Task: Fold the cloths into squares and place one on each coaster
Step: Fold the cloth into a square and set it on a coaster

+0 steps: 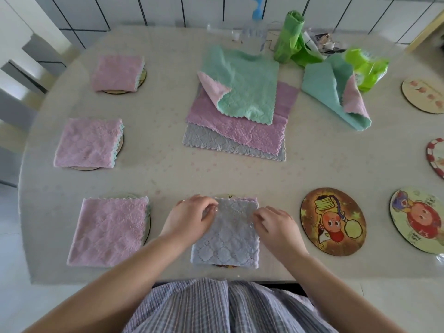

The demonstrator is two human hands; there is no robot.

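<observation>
A grey-blue folded cloth (228, 239) lies as a square over a coaster at the table's near edge; only slivers of that coaster show. My left hand (192, 217) pinches its upper left edge. My right hand (276, 224) rests fingertips on its right edge. Three pink folded cloths (109, 230) (87, 143) (116, 72) cover coasters down the left side. Unfolded cloths lie stacked mid-table: green (247, 92) on pink (242, 126) on grey (211, 140). Another green cloth (336, 97) lies crumpled to the right. Bare picture coasters (332, 221) (418, 219) sit at the right.
Two more bare coasters (424, 94) (436, 157) lie at the far right edge. A green bag roll (288, 37), a green packet (365, 66) and a clear bottle (254, 32) stand at the back by the tiled wall. A chair (14, 92) stands at left.
</observation>
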